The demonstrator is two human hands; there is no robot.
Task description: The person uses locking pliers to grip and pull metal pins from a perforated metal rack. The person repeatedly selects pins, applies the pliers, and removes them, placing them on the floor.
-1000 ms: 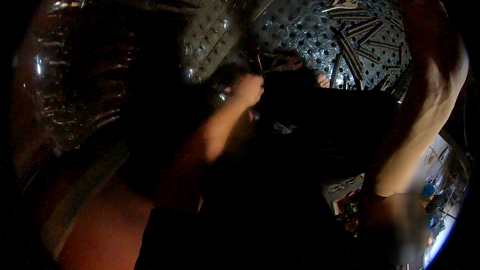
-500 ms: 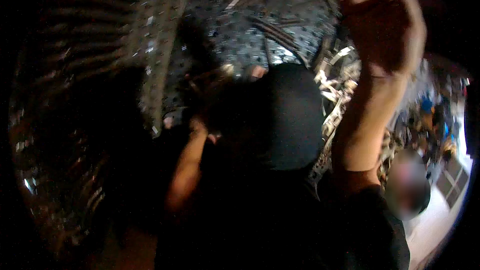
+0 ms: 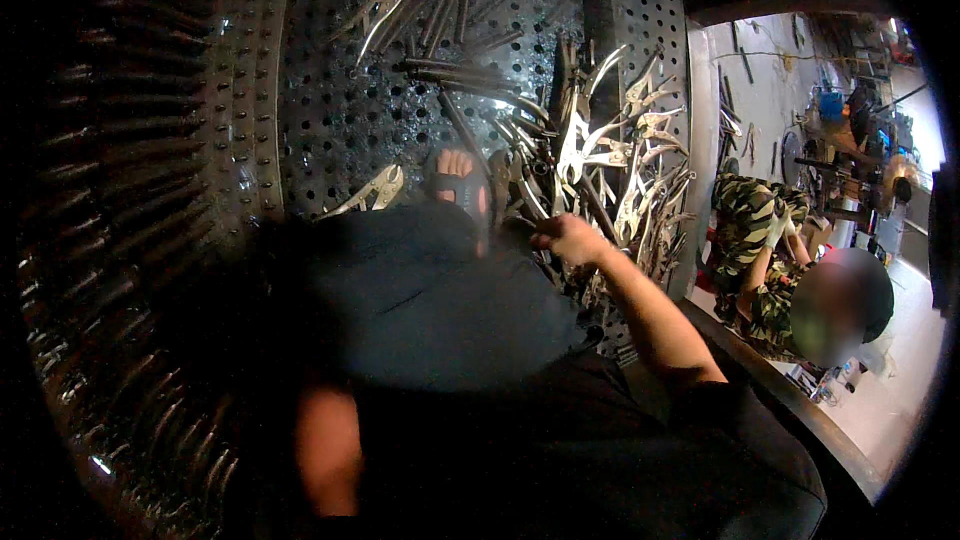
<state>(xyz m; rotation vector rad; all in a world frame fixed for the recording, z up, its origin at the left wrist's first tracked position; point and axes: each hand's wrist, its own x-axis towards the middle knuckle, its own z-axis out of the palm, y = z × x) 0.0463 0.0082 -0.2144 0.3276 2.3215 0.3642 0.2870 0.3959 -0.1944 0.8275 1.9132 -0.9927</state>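
Note:
My right hand (image 3: 572, 240) is at the near left edge of a heap of locking pliers (image 3: 575, 140). Its fingers are curled closed beside a plier handle; what they hold, if anything, I cannot make out. The pliers lie jumbled, silvery, some with jaws spread. On the left, part of my left forearm (image 3: 330, 445) shows against dark clothing, and the hand beyond it is lost from sight. Near my sandalled foot (image 3: 460, 178) lies a single pair of locking pliers (image 3: 375, 188), partly covered by dark cloth.
A dark perforated metal plate (image 3: 340, 90) carries several loose rods (image 3: 440, 10) and another pair of pliers (image 3: 380, 20). Ribbed dark metal (image 3: 130, 190) runs along the left. Beyond a metal frame edge (image 3: 703, 120) on the right, a co-worker in camouflage clothing (image 3: 745, 230) sits among tools.
My right hand has come down from high at the upper right to the plier heap. My view has shifted, bringing the co-worker and floor at right more into sight.

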